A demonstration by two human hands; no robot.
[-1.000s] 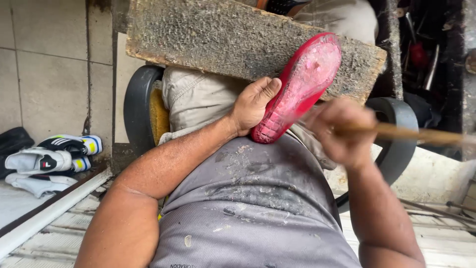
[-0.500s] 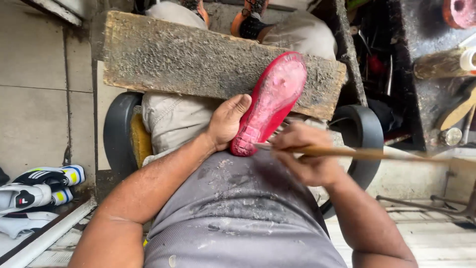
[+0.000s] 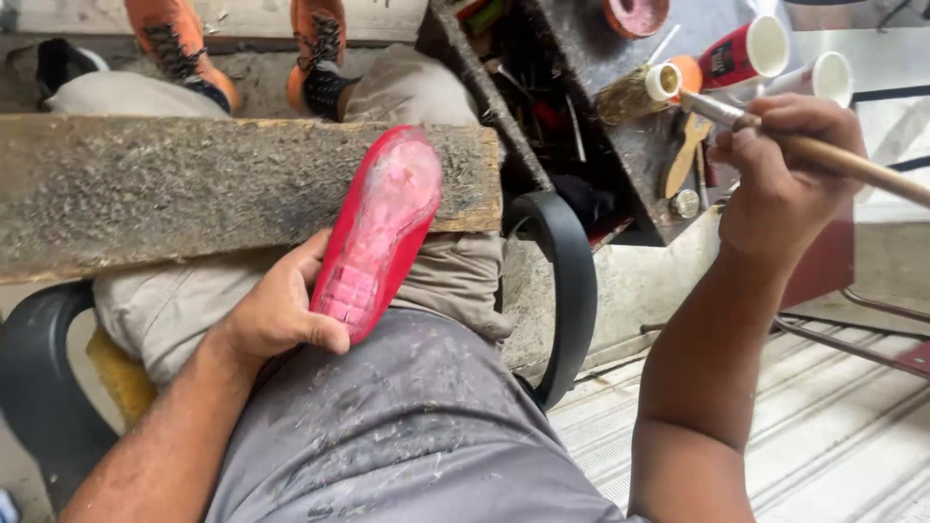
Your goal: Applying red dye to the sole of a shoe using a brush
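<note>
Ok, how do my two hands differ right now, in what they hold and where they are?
The left hand grips the heel end of a red sole; the right hand grips a brush by its wooden handle. The left hand rests low on the lap beside the plank; the right hand is raised out to the side, near the glue pots. Both are bare and closed on something.
</note>
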